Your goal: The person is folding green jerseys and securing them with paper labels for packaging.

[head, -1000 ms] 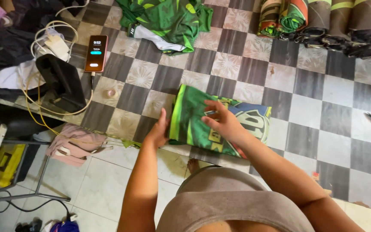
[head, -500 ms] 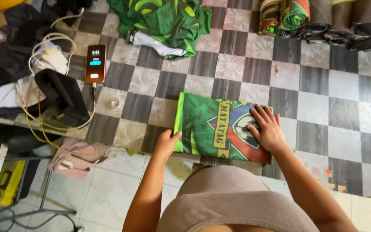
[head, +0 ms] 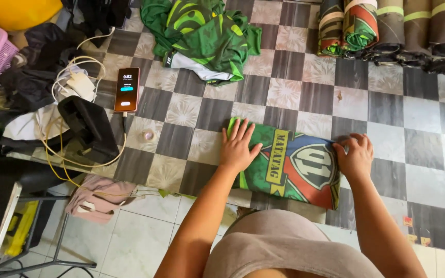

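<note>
A folded green garment (head: 289,164) with a red, blue and yellow crest lies flat on the checkered tile floor (head: 387,108) in front of me. My left hand (head: 238,145) rests flat on its left end, fingers spread. At the garment's upper right corner my right hand (head: 355,155) has its fingers curled over the edge of the cloth.
A loose pile of green clothes (head: 202,33) lies at the back. Rolled garments (head: 387,28) line the top right. A lit phone (head: 127,89) on a cable, a white charger (head: 81,82), a black bag (head: 88,128) and pink cloth (head: 96,198) lie to the left.
My left hand moved up from the garment's lower left corner onto its left end. My right hand slid right, from the crest to the upper right edge, and curled.
</note>
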